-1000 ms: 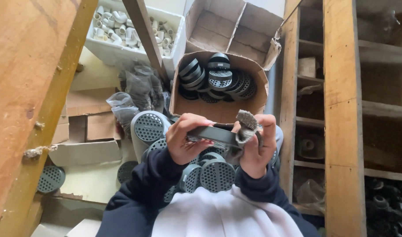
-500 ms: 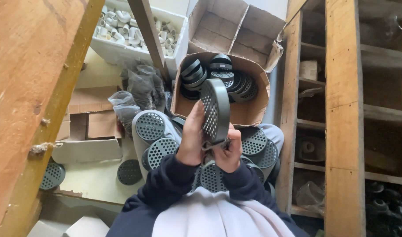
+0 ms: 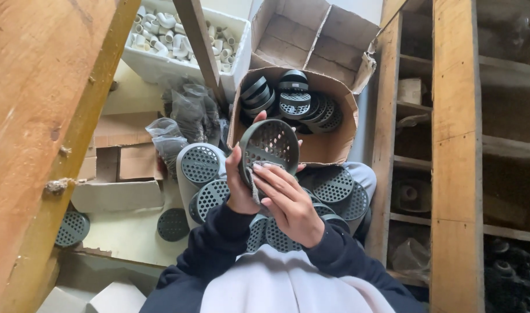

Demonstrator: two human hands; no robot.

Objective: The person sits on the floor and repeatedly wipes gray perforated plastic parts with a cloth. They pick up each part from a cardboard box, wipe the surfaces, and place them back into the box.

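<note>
The left hand [image 3: 240, 184] is closed around the rim of a round grey plastic perforated cap [image 3: 269, 145], holding it tilted so that its hollow inner face with the grid of holes turns up toward the camera, thumb on the near edge and a fingertip showing over the top of the rim. The right hand [image 3: 288, 200] lies across the lower part of the same cap, fingers loosely curled and pressing a small scrap of grey cloth [image 3: 258, 174] against the cap's inner edge, so both hands have a hold on it. The cap is held in the air above the person's lap, just in front of the near edge of an open brown cardboard box [image 3: 329, 148] in which more dark grey perforated caps [image 3: 294, 104] lie stacked. A heap of similar grey caps [image 3: 334, 185] rests on the lap under the hands, and another stands on end at the left of the heap [image 3: 200, 165]. Beyond, a white bin of white plastic pipe elbows [image 3: 178, 40] sits at the far left, with crumpled clear plastic bags [image 3: 189, 113] just before it. Wooden shelving [image 3: 450, 174] rises along the right side.
</note>
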